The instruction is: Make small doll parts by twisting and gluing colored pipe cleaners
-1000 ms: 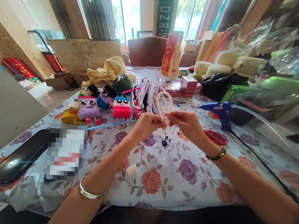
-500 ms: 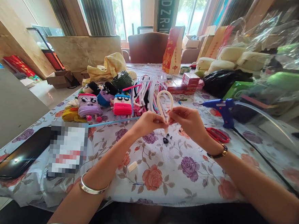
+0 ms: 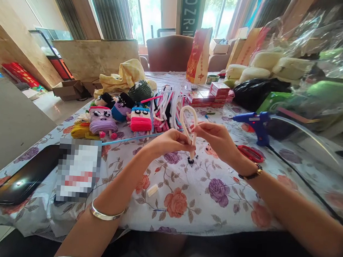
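Over the middle of the table, a cream pipe cleaner [image 3: 182,115] is bent into an upright teardrop loop, its ends brought together at the bottom. My left hand [image 3: 170,143] pinches those lower ends between thumb and fingers. Just above, on the loop's right side, my right hand [image 3: 213,137] has its fingertips closed on the same stem. Small black bits [image 3: 190,160] lie on the cloth right below the stem's ends. Behind the loop is a pile of loose pipe cleaners [image 3: 164,108] in white, pink and black.
A blue glue gun [image 3: 256,124] with its cord and red-handled scissors [image 3: 250,153] lie right. Several stuffed figures [image 3: 141,119] stand left, beyond a phone [image 3: 24,175]. A small cream piece [image 3: 152,190] lies in front. Small red boxes [image 3: 219,90] and a paper bag [image 3: 198,58] stand behind.
My left hand has slid slightly right and down along the pipe cleaner's ends. The loop looks a little narrower and its lower end now reaches nearer the black bits.
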Demonstrator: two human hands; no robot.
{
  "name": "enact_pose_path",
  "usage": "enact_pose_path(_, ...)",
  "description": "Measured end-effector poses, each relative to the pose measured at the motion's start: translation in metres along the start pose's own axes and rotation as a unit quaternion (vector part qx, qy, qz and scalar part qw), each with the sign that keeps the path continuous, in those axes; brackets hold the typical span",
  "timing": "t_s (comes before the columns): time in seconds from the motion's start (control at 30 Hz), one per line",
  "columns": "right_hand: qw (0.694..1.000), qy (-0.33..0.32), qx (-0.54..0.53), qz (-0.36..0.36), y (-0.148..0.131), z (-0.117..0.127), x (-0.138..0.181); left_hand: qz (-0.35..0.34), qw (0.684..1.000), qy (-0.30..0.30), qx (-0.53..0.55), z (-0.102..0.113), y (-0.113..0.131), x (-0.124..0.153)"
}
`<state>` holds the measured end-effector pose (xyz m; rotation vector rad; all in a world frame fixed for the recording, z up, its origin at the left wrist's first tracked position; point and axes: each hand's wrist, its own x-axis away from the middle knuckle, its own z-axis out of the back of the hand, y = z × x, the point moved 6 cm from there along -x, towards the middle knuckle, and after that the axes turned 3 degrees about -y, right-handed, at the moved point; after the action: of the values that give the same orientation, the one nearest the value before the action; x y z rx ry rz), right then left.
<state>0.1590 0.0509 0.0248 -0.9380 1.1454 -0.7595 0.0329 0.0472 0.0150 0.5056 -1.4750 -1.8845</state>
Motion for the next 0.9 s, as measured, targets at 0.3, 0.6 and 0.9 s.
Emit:
enact_pose_path(0.3, 0.959, -0.083, -0.250, -0.101, 0.003, -0.014, 0.002, 0.015, 0.990, -0.139, -0.013, -0.015, 0.003, 0.007)
enact_pose_path(0.6, 0.942, -0.016, -0.315, -0.110, 0.005, -0.004, 0.002, 0.035, 0.981, -0.189, -0.013, -0.017, 0.002, 0.012)
enact_pose_path(0.9, 0.942, -0.007, -0.319, -0.108, 0.006, -0.003, 0.001, 0.039, 0.978, -0.204, -0.022, -0.017, 0.002, 0.015)
